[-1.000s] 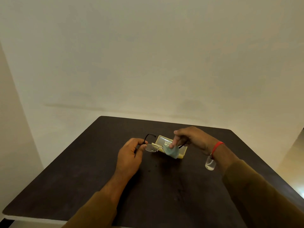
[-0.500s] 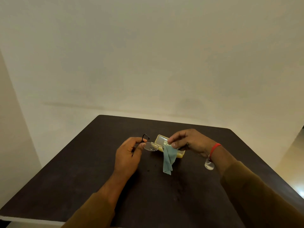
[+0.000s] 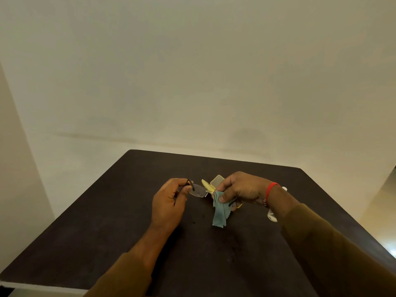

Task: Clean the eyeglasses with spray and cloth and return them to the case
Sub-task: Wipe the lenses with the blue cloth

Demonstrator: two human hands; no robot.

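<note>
I hold rimless eyeglasses [image 3: 199, 192] with dark temples above the dark table [image 3: 107, 221]. My left hand [image 3: 169, 202] pinches the left temple end. My right hand [image 3: 240, 189] presses a light blue cloth [image 3: 220, 211] around the other lens, and the cloth hangs down below my thumb. Behind the glasses lies an open yellow case [image 3: 216, 181], partly hidden by my right hand. A small clear spray bottle [image 3: 272, 215] lies on the table, mostly hidden behind my right wrist.
The table's far edge meets a plain pale wall. The near edge and right edge of the table are in view. My sleeves cover both forearms, and a red band sits on my right wrist.
Both hands shifted slightly left and up with the glasses. The cloth, bunched a second ago, now hangs down from my right hand. The case shows more behind the hands.
</note>
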